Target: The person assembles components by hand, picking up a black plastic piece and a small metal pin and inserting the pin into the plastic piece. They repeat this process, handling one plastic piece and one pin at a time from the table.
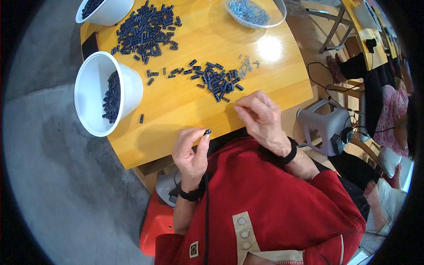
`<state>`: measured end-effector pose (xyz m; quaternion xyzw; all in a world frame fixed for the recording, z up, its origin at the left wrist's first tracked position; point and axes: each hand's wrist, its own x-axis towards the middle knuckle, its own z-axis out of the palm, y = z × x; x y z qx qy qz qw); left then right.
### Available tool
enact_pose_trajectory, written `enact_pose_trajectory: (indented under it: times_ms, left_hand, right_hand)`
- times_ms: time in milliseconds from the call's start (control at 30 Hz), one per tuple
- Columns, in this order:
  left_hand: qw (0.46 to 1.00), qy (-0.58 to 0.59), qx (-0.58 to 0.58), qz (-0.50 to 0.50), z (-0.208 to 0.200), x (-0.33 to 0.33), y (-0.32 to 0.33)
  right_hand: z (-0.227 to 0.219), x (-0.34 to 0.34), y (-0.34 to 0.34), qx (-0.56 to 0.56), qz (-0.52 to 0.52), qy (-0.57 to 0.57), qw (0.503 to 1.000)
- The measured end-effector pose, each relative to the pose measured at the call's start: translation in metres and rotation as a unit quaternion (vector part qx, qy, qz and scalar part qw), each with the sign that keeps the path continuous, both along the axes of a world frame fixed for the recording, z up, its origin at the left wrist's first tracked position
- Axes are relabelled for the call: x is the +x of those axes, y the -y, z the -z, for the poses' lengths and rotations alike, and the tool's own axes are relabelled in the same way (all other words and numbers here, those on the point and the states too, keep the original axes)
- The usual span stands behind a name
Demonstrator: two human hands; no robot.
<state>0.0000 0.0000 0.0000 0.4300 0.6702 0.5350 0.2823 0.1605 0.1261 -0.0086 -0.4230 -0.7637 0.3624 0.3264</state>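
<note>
My left hand (191, 152) is closed in a pinch at the table's front edge. Its thumb and index finger grip a small black plastic piece (207, 131), whose end shows at the fingertips. To the right, my right hand (260, 115) has thumb and index finger pressed together over the table; whatever they may hold is hidden or too small to make out. Just beyond it lies a small heap of black tubular plastic pieces (216, 81). Beside that heap is a little scatter of tiny silvery parts (247, 66).
A larger heap of black pieces (148, 28) covers the far left. A tilted white tub (132, 88) and another white tub (117, 11) hold more. A clear bowl (282, 15) contains bluish metallic bits. A phone-like dark object (90, 47) lies at the left edge. Other people sit at right, near a grey stool (327, 119).
</note>
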Motion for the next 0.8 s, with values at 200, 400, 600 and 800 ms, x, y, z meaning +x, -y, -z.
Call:
enact_pose_trajectory:
  times_ms: [200, 400, 600, 800]
  left_hand:
    - [0.999, -0.02, 0.025, 0.008, 0.001, 0.001, -0.006]
    - [0.999, -0.044, 0.029, 0.009, -0.012, 0.003, -0.011]
    - [0.998, -0.021, 0.049, 0.041, -0.025, 0.01, -0.016]
    - [0.998, -0.016, 0.037, 0.05, -0.034, 0.011, -0.011]
  right_hand:
    - [0.005, -0.019, -0.001, 0.105, -0.003, 0.079, 0.991]
    - [-0.006, -0.006, 0.003, -0.008, -0.025, -0.039, 0.999]
    - [-0.012, 0.012, 0.009, -0.503, -0.078, -0.348, 0.787]
    - [-0.023, 0.016, 0.01, -0.533, -0.128, -0.362, 0.754]
